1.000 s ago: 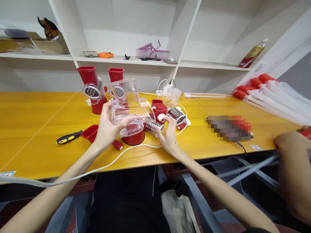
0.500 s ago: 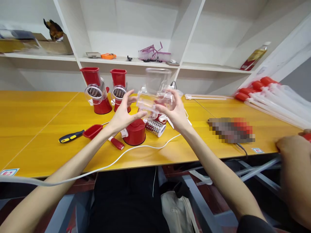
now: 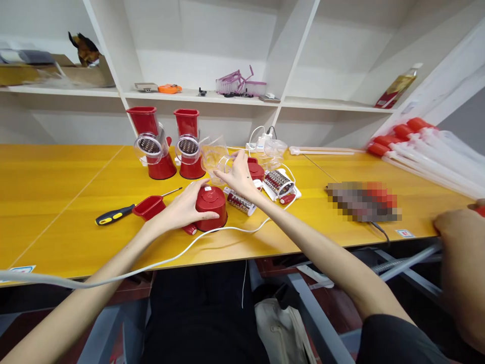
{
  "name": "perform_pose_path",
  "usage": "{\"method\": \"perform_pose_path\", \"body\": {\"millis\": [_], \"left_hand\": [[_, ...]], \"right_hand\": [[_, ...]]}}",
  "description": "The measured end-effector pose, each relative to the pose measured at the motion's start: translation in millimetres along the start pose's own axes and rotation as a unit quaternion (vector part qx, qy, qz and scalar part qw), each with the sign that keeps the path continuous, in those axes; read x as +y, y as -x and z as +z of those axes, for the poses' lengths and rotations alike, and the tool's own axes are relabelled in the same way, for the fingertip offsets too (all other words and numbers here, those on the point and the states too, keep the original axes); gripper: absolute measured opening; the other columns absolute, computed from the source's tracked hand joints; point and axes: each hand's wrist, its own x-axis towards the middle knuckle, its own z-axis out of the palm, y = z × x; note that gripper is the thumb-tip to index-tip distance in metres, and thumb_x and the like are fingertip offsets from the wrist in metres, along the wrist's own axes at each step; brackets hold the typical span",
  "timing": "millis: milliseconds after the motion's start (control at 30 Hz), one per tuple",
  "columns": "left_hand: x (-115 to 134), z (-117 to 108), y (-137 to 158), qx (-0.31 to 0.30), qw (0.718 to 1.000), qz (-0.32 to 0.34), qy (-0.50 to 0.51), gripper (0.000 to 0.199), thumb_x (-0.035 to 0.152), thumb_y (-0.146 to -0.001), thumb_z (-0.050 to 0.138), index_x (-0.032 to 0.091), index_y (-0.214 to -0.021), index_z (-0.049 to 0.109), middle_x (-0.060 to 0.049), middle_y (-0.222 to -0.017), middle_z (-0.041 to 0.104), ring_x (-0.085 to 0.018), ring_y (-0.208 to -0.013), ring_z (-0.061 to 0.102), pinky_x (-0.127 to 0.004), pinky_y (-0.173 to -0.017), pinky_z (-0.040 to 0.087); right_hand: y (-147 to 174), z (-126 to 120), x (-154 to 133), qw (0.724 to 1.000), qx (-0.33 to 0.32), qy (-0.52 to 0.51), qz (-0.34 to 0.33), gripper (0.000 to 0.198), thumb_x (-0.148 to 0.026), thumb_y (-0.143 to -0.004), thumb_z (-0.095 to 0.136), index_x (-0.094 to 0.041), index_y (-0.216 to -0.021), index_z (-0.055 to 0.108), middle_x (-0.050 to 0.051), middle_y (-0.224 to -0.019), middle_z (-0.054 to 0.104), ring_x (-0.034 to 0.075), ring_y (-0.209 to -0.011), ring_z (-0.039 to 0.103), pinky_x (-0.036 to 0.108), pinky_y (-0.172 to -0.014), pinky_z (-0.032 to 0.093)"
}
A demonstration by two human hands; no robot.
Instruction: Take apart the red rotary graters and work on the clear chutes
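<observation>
My left hand (image 3: 182, 208) is curved round a round red grater base (image 3: 210, 205), with its thumb across the front and its fingers at the upper left. A red-tipped crank handle (image 3: 190, 229) lies partly under that hand. My right hand (image 3: 240, 177) has its thumb and fingers about the near end of a clear plastic grater housing (image 3: 214, 152), behind the base. A metal grating drum (image 3: 241, 202) lies under my right wrist. Left of my left hand are a red hopper pusher (image 3: 149, 206) and a dark, yellow-marked screwdriver (image 3: 115, 215).
Two assembled red drum graters (image 3: 161, 164) stand at the back left. Grating drums (image 3: 279, 183) and a clear part (image 3: 275, 151) lie to the right. A white cable (image 3: 235, 228) crosses the front. A co-worker's arm (image 3: 460, 263) is at the far right.
The clear housing, held up between both hands before, has come down to the back left in my right hand. My left hand has left it and lowered to the red base.
</observation>
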Motion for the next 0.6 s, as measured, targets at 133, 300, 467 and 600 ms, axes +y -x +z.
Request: {"method": "perform_pose_path", "body": {"millis": [133, 300, 467, 600], "left_hand": [[-5, 3, 28, 0.107, 0.994, -0.006, 0.034, 0.064, 0.063, -0.096, 0.053, 0.021, -0.144, 0.047, -0.014, -0.150, 0.057, -0.031, -0.143, 0.053, -0.053, -0.121, 0.040], [-3, 15, 43, 0.108, 0.992, -0.023, -0.057, 0.078, 0.057, -0.087, 0.071, 0.023, -0.151, 0.041, -0.015, -0.155, 0.051, -0.036, -0.146, 0.049, -0.055, -0.118, 0.044], [0, 29, 27, 0.092, 0.993, -0.013, -0.069, 0.096, 0.044, -0.083, 0.080, 0.020, -0.159, 0.026, -0.019, -0.162, 0.042, -0.035, -0.152, 0.042, -0.055, -0.124, 0.038], [-3, 34, 24, 0.119, 0.990, -0.013, -0.071, 0.087, 0.042, -0.080, 0.082, 0.023, -0.152, 0.035, -0.016, -0.155, 0.050, -0.035, -0.147, 0.048, -0.055, -0.119, 0.044]], "right_hand": [[-3, 11, -1, 1.000, -0.013, 0.011, 0.016, 0.071, -0.035, -0.078, 0.071, 0.000, -0.130, 0.038, 0.016, -0.136, 0.037, 0.019, -0.133, 0.035, 0.045, -0.129, 0.035], [-12, 22, -3, 0.999, -0.012, 0.015, 0.028, 0.070, -0.039, -0.079, 0.069, 0.001, -0.127, 0.036, 0.020, -0.134, 0.037, 0.024, -0.135, 0.034, 0.049, -0.126, 0.036], [-4, 30, -8, 0.998, -0.004, 0.030, 0.049, 0.075, -0.045, -0.080, 0.068, 0.000, -0.129, 0.035, 0.019, -0.133, 0.037, 0.025, -0.133, 0.037, 0.047, -0.123, 0.039], [3, 34, -6, 0.998, -0.009, 0.041, 0.054, 0.076, -0.048, -0.079, 0.068, -0.002, -0.131, 0.036, 0.017, -0.135, 0.036, 0.026, -0.133, 0.039, 0.045, -0.121, 0.042]]}}
